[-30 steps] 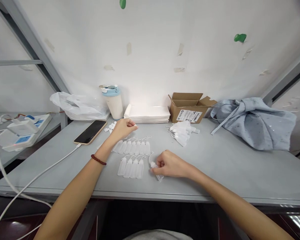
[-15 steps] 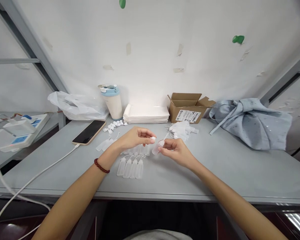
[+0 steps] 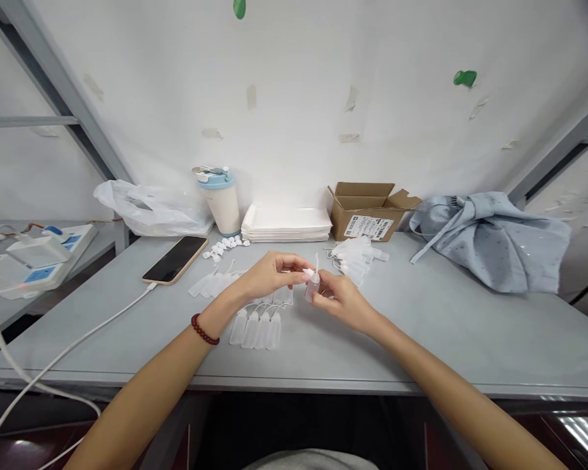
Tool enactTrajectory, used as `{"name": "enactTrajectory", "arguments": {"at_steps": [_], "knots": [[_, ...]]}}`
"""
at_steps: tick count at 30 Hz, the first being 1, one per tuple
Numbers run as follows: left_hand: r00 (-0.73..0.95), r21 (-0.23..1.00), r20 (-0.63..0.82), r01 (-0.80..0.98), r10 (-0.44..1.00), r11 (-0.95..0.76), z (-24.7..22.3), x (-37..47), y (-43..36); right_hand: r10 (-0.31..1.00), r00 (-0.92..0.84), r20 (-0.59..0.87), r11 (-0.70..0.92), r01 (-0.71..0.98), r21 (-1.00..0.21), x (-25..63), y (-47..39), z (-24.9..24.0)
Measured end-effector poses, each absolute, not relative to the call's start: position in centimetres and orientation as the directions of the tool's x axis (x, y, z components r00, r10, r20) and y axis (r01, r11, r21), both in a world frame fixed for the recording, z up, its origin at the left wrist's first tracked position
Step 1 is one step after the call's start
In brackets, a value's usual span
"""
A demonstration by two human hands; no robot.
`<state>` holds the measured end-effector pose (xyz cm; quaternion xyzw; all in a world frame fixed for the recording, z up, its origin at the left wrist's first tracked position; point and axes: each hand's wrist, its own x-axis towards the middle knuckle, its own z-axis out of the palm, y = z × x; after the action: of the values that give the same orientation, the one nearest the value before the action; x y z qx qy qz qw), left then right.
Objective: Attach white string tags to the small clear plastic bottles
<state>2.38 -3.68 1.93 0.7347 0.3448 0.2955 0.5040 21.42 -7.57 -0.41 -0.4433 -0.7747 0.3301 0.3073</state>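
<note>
Between thumb and fingers, my right hand [image 3: 345, 297] grips a small translucent plastic bottle [image 3: 312, 288], its thin spout pointing up. My left hand [image 3: 277, 274] pinches a small white cap [image 3: 308, 271] right beside the bottle's top; whether the two touch I cannot tell. Below my left hand lie several similar bottles with bent thin spouts [image 3: 255, 329] in a row, with more bottles [image 3: 279, 297] partly hidden behind them. Further bottles [image 3: 210, 282] rest beyond my left wrist. A heap of bottles [image 3: 355, 254] lies past my right hand, and loose white caps [image 3: 225, 245] are scattered near the cup.
Along the wall stand a cup with a blue lid [image 3: 223, 202], a stack of white envelopes [image 3: 287, 225] and an open cardboard box [image 3: 372, 212]. A phone [image 3: 175, 260] on a charging cable lies left. A plastic bag [image 3: 151, 209] and a grey-blue cloth bag [image 3: 494, 241] flank them.
My right hand has turned the bottle from tilted to upright. My left hand has moved slightly right, bringing the cap up beside the bottle's top.
</note>
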Motion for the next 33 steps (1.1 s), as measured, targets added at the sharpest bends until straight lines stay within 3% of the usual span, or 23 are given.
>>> {"name": "enactTrajectory", "arguments": {"at_steps": [14, 22, 27, 30, 33], "knots": [[0.532, 0.931, 0.069, 0.27, 0.844, -0.247, 2.3, 2.0, -3.9, 0.801, -0.474, 0.365, 0.595, 0.57, -0.567, 21.9, -6.5, -1.7], [0.53, 0.93, 0.095, 0.254, 0.843, -0.265, 2.5, 1.8, -3.8, 0.802, -0.445, 0.399, 0.593, 0.515, -0.619, 22.1, -6.3, -1.7], [0.53, 0.934, 0.128, 0.22, 0.839, -0.282, 2.7, 1.8, -3.7, 0.88, -0.394, 0.265, 0.418, 0.376, -0.827, 22.0, -6.6, -0.9], [0.516, 0.936, 0.152, 0.198, 0.843, -0.29, 2.4, 2.0, -3.7, 0.899, -0.42, 0.122, 0.222, 0.197, -0.955, 21.9, -6.8, -0.5], [0.521, 0.93, 0.165, 0.201, 0.838, -0.308, 2.3, 2.1, -3.8, 0.881, -0.473, 0.0, -0.004, -0.008, -1.0, 22.1, -6.7, -0.5]]}}
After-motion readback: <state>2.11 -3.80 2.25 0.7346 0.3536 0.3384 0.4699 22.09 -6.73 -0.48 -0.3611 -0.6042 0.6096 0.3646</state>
